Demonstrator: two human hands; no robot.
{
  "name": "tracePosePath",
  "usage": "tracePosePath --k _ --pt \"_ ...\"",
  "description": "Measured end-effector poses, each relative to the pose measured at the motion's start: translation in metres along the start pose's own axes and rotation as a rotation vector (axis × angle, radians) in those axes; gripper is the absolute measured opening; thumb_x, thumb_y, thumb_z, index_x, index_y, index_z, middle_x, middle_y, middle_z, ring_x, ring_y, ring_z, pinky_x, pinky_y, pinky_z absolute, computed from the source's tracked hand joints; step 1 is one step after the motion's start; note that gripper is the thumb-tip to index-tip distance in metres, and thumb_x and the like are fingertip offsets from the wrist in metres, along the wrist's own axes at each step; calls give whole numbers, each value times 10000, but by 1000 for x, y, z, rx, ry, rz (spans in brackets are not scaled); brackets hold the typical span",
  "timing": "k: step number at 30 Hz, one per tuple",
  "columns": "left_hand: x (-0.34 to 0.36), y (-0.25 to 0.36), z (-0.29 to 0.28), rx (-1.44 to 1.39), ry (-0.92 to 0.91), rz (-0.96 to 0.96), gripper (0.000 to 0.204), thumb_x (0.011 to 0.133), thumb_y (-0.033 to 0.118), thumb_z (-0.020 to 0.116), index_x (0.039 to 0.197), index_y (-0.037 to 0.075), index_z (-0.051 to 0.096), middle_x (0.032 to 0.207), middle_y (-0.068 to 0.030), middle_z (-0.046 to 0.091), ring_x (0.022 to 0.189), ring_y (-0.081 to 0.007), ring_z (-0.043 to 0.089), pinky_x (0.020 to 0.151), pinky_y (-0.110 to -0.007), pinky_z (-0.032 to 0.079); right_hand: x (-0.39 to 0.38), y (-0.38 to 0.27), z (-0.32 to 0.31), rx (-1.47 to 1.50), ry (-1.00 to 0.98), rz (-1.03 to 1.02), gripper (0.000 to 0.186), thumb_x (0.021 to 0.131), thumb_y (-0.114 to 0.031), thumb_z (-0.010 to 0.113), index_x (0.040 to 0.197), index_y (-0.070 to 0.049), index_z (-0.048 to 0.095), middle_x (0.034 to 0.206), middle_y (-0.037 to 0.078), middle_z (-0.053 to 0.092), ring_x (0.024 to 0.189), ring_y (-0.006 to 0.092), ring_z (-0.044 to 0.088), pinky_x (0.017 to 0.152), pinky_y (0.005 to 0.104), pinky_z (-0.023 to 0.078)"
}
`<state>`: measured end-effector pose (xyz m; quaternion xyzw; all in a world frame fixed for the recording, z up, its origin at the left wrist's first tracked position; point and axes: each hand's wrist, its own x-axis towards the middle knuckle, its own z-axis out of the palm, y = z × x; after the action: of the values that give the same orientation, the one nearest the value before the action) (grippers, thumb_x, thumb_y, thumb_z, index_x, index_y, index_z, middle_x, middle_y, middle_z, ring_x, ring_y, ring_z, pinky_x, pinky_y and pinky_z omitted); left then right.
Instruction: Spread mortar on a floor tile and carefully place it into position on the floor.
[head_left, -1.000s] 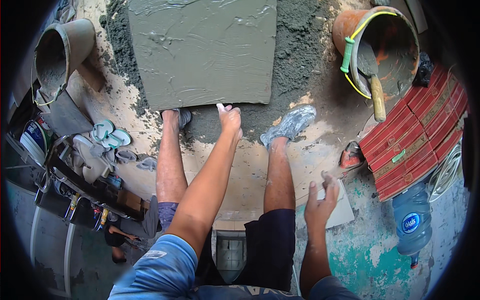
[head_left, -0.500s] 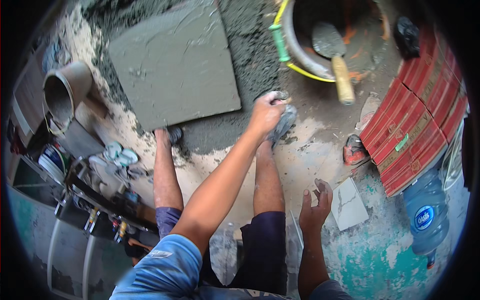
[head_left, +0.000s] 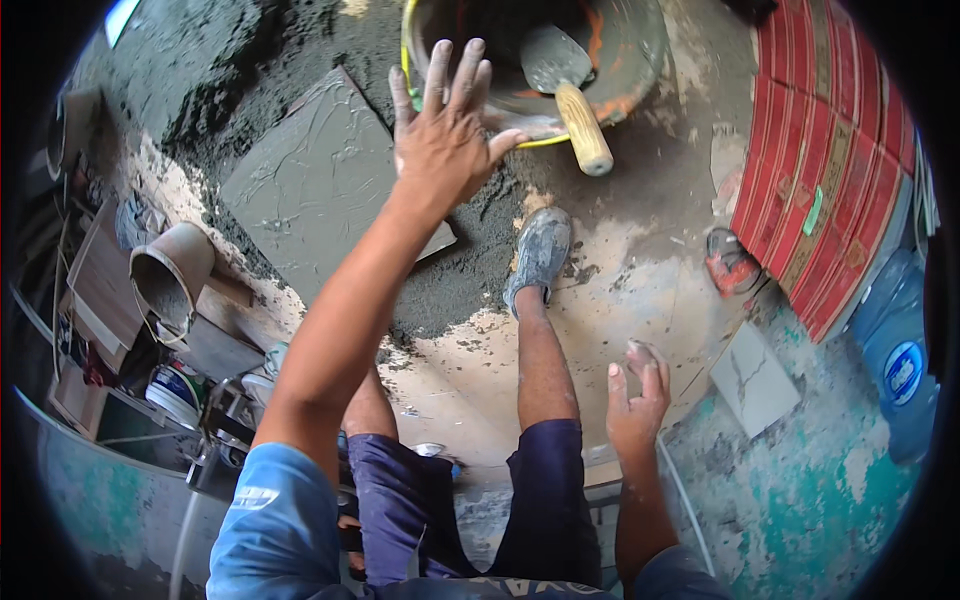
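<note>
My left hand (head_left: 443,140) is open, fingers spread and dusted grey, in front of the bucket (head_left: 640,85) with its yellow handle; whether it touches the rim I cannot tell. A trowel (head_left: 583,125) with a wooden grip leans in that bucket. Below and left of the hand lies a square slab (head_left: 290,185) coated in wet grey mortar, partly hidden by my forearm, amid rough mortar (head_left: 200,60). My right hand (head_left: 637,400) hangs low beside my leg, fingers loosely bent and apart, holding nothing. My shod foot (head_left: 540,255) stands at the mortar’s edge.
Red boxes (head_left: 820,180), a large blue water bottle (head_left: 890,340), a cracked tile (head_left: 752,380) and a red-black shoe (head_left: 730,260) lie at the right. At the left are a tipped bucket (head_left: 175,260), boards (head_left: 105,280) and clutter.
My left hand has left the slab’s edge, moved up and right to the bucket, and spread its fingers. The view has swung, bringing more rough mortar in at upper left.
</note>
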<state>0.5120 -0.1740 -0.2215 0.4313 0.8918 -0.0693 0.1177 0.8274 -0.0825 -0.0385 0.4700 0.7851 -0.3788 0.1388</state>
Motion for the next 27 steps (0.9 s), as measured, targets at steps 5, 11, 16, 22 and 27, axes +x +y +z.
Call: tracePosePath --k 5,11,16,22,27 --pt "-43 6 -1 -81 -64 123 875 893 772 346 1459 119 483 1657 -36 142 1531 -309 36 1168 -628 -83 -8 13 -1 9 -1 38 348 870 -83 678 1193 22 608 1213 205 584 1103 371 596 946 430 497" --pt "-93 3 24 4 -744 103 967 800 801 526 1471 112 429 1387 -128 399 1321 -298 325 1103 -530 206 -19 14 2 55 6 94 368 870 -94 685 1211 15 601 1219 195 584 1103 352 596 924 416 507" --pt "-59 -67 85 148 -534 127 1079 634 853 631 1491 230 427 1231 -95 453 1178 -250 389 980 -441 285 -26 23 10 79 -47 117 367 870 -88 684 1215 7 600 1224 189 586 1092 339 601 894 403 524" --pt "-85 -26 98 97 -716 199 963 648 857 619 1335 183 601 1247 -110 473 1220 -265 392 984 -426 305 -37 39 15 70 -64 159 366 870 -75 679 1218 5 596 1228 189 587 1084 328 603 896 403 522" --pt "-141 36 107 123 -951 233 926 729 878 518 1348 194 606 1305 -119 475 1277 -282 391 1014 -445 323 -37 39 16 116 -63 183 373 872 -77 676 1226 7 591 1225 190 583 1074 327 610 905 408 521"
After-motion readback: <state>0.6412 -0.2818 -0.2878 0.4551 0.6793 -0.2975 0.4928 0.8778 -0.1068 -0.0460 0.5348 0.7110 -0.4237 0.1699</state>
